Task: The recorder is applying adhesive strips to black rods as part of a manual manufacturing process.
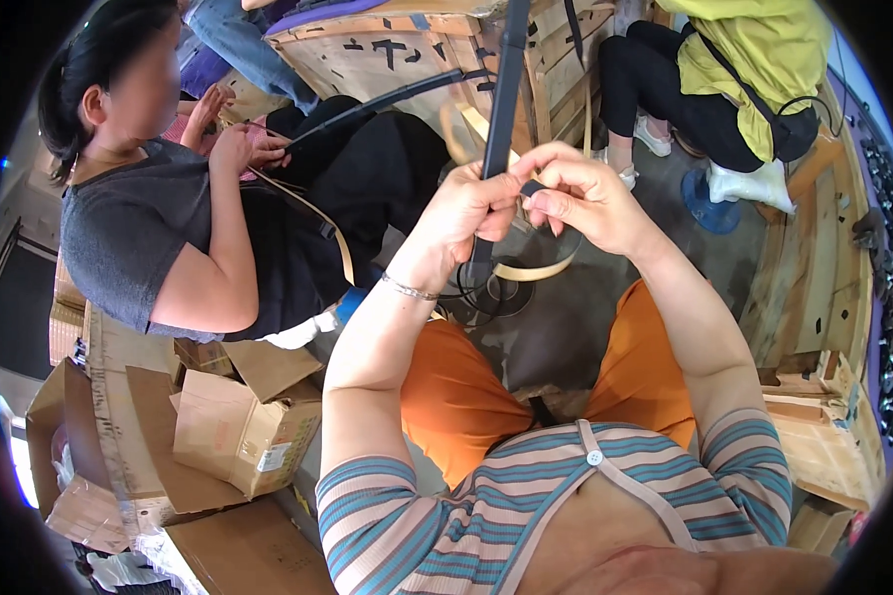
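I have the left hand [474,213] with its fingers closed round a long dark strip [506,94], mid-view, in front of the chest. Strip leans up and away, cut off by the top edge; its lower part shows under the fist, then I lose it among thin dark cords [486,297]. Right hand [583,198] is just beside the left, thumb and forefinger pinching a small black piece [533,189]. Loose bit or part of the strip? Can't tell, fingers cover that spot. Tan band [546,270] curves behind and below both hands; its upper run is hidden, so I can't say what it joins.

Left side: seated co-worker [139,233] in a grey top, fingers drawn in narrow, exact grip too small for me to make out. Second dark strip [377,103] slants from there toward the wooden crate [318,45]. Right side: person in yellow [754,50], cropped by the top edge.

Writing: open cardboard box [208,421] has faint reddish print and a white label [273,457], both illegible to me. Dark marks [387,52] on the crate's face could be tape scraps or strokes, can't tell which. Lens rim blacks out the corners.
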`<act>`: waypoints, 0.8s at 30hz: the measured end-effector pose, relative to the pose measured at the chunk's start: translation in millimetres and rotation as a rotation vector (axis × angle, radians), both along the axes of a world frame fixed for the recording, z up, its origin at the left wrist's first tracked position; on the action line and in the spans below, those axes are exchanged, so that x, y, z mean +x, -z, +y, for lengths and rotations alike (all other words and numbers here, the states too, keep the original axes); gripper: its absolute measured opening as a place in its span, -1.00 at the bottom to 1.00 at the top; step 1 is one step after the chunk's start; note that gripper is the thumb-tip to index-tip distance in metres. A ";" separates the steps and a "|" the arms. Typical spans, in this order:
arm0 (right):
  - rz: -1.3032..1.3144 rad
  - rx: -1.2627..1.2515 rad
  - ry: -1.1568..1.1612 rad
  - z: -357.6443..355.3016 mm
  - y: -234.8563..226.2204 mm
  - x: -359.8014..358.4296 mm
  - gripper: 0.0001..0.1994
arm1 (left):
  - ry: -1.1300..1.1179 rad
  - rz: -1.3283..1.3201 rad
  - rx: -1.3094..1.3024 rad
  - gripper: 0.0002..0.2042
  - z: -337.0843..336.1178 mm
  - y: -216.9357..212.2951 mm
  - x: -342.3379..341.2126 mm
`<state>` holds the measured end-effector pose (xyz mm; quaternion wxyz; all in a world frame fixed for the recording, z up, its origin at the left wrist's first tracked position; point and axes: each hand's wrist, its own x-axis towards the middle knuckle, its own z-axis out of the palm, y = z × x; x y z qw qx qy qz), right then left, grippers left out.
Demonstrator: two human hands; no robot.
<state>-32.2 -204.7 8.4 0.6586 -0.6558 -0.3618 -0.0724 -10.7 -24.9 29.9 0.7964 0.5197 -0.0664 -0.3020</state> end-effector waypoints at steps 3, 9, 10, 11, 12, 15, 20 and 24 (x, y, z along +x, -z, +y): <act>0.342 0.156 -0.218 -9.7 -9.6 -4.0 -0.82 | 0.162 0.070 -0.039 -0.84 2.9 1.1 -0.4; 0.419 0.083 -0.039 -23.9 -13.0 4.3 -0.80 | 0.326 0.114 -0.179 -0.61 6.4 7.2 1.5; 0.435 0.037 -0.005 -22.9 -11.8 6.4 -0.80 | 0.318 0.116 -0.173 -0.61 6.3 7.6 2.2; 0.385 0.017 -0.003 -22.9 -10.2 6.2 -0.78 | 0.345 0.110 -0.202 -0.61 6.1 7.6 2.6; 0.376 0.023 0.003 -21.8 -8.8 6.2 -0.78 | 0.387 0.097 -0.242 -0.60 5.9 7.4 2.6; 0.290 0.000 -0.009 -15.9 -5.6 4.9 -0.78 | 0.399 0.116 -0.302 -0.61 4.6 4.1 2.1; 0.233 -0.022 0.025 -10.0 -4.9 2.3 -0.79 | 0.141 -0.120 0.049 -0.64 -0.7 -5.1 -5.0; 0.197 -0.026 0.083 -5.8 -3.1 1.7 -0.79 | -0.004 -0.200 0.107 -0.76 -4.0 -8.1 -10.5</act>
